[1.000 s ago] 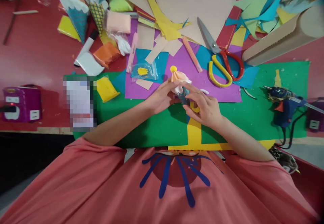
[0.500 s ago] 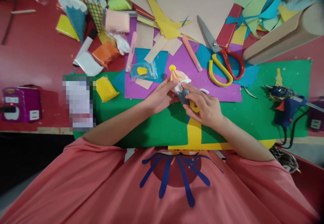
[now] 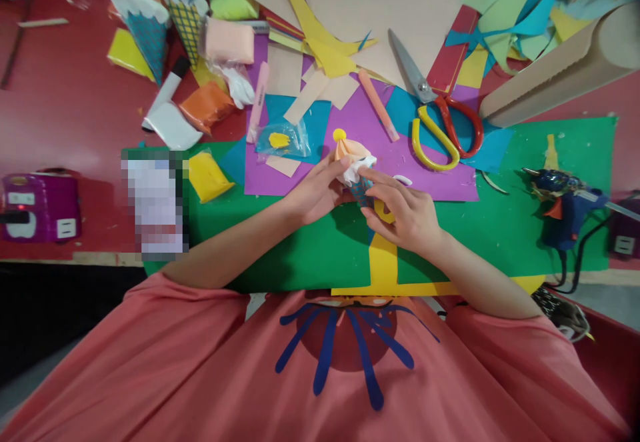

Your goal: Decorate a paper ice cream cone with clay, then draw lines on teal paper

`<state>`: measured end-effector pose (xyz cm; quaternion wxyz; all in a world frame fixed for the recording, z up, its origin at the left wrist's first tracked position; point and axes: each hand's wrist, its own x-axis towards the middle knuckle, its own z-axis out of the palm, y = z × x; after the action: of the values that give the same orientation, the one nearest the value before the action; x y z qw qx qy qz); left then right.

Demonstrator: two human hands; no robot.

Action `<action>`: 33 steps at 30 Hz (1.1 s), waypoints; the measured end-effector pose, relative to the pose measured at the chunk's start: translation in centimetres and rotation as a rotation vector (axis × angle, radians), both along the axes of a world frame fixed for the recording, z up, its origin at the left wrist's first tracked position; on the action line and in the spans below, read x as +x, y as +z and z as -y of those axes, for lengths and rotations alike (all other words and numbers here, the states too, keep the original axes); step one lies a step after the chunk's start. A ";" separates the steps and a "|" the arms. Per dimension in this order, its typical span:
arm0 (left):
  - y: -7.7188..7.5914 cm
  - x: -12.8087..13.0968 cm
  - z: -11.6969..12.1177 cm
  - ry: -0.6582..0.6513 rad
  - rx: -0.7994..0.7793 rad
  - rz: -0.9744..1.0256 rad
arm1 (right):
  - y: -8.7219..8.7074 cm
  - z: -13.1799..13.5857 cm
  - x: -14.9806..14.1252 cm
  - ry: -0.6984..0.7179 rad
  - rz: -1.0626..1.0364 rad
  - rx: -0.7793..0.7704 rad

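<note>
Between my hands is a craft ice cream cone [image 3: 353, 151], with a peach clay scoop, a yellow ball on its tip, a white clay rim and a blue patterned cone below. My left hand [image 3: 320, 192] is closed around its left side, thumb on the scoop near the white rim. The fingertips of my right hand [image 3: 403, 209] press on the white rim and pinch the cone's right side. A small white clay strip [image 3: 403, 180] lies just behind the right fingers. Purple paper [image 3: 440, 183] and a green sheet [image 3: 280, 249] lie beneath.
Scissors [image 3: 423, 89] lie behind my right hand, and a glue gun [image 3: 570, 212] rests at the right. Clay packets [image 3: 230, 42] and other craft cones [image 3: 145, 35] fill the back left. A phone [image 3: 157, 205] lies near my left forearm. Paper scraps [image 3: 510, 15] are piled at the back right.
Very little differs. My right fingertips have shifted slightly on the white rim, and the cone stays in nearly the same place. The view has moved a touch.
</note>
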<state>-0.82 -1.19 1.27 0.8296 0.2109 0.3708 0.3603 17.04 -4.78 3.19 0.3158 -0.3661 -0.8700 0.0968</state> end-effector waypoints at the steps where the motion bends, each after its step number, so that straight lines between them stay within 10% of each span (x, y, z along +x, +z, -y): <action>1: 0.0 0.0 0.0 -0.002 0.001 0.000 | 0.0 0.0 0.0 -0.002 -0.001 0.002; 33: 0.8 0.0 -0.3 0.024 -0.059 -0.023 | -0.3 0.2 0.3 0.032 -0.160 0.019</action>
<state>-0.87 -0.90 2.07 0.8268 0.1859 0.3933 0.3565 17.37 -4.95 2.88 0.3863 -0.3404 -0.8484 0.1226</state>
